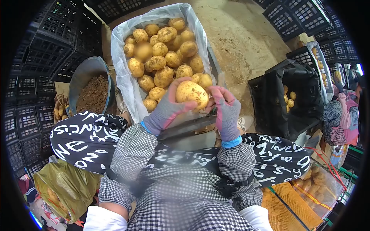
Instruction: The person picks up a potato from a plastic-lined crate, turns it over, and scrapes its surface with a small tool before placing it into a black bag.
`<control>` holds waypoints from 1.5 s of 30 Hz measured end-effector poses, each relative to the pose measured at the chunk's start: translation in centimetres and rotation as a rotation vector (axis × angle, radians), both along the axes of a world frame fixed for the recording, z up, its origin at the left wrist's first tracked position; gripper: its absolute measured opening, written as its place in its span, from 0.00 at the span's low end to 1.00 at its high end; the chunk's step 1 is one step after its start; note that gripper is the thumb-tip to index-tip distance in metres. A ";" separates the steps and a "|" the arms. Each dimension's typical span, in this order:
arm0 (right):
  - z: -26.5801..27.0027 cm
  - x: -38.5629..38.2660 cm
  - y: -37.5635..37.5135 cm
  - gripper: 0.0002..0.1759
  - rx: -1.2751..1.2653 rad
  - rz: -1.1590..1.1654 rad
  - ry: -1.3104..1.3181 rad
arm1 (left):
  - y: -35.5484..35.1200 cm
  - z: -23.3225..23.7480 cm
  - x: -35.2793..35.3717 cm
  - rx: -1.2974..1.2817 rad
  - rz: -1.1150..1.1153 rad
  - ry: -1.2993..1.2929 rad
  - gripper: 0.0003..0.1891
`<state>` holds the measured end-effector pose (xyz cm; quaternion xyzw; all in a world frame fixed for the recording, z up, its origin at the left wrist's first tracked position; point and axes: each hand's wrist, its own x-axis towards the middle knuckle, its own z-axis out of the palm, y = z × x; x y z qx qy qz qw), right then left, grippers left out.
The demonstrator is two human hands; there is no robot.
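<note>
Potato above the lined crate — we clasp it in our left hand, seemingly for steadiness, our right hand pinched together at its end.

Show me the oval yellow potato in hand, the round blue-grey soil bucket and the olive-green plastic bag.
Oval yellow potato (191, 94): head view, middle of skin.
Round blue-grey soil bucket (85, 74): head view, inner wall.
Olive-green plastic bag (71, 184): head view, outer side.
</note>
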<state>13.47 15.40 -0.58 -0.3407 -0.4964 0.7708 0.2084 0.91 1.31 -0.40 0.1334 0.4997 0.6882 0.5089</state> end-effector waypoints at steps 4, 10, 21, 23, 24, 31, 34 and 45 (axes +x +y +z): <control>0.1 -0.2 0.5 0.11 0.947 0.131 -0.082 | 0.0 0.8 -0.1 -0.086 0.008 0.072 0.41; -2.7 -0.5 0.9 0.15 0.372 -0.072 -0.140 | 0.1 -0.1 0.4 -0.052 0.021 0.065 0.40; -0.4 0.6 0.5 0.32 -0.210 0.425 0.163 | 0.3 0.5 0.5 0.103 0.075 0.259 0.43; -0.4 0.6 0.5 0.33 -0.192 0.469 0.223 | 0.7 0.6 1.2 0.083 0.089 0.496 0.43; -0.5 0.6 0.5 0.32 -0.216 0.476 0.233 | 0.6 0.5 1.2 0.053 0.102 0.566 0.43; -2.5 0.6 0.3 0.32 -0.441 0.503 0.493 | -0.6 2.8 0.2 0.127 0.020 0.265 0.37; -1.8 0.5 -0.5 0.30 -0.535 0.318 0.445 | -0.4 4.3 1.1 0.226 0.040 0.027 0.32; -1.1 1.6 0.1 0.40 -0.403 0.480 0.288 | -0.4 2.5 0.4 0.096 0.045 0.713 0.37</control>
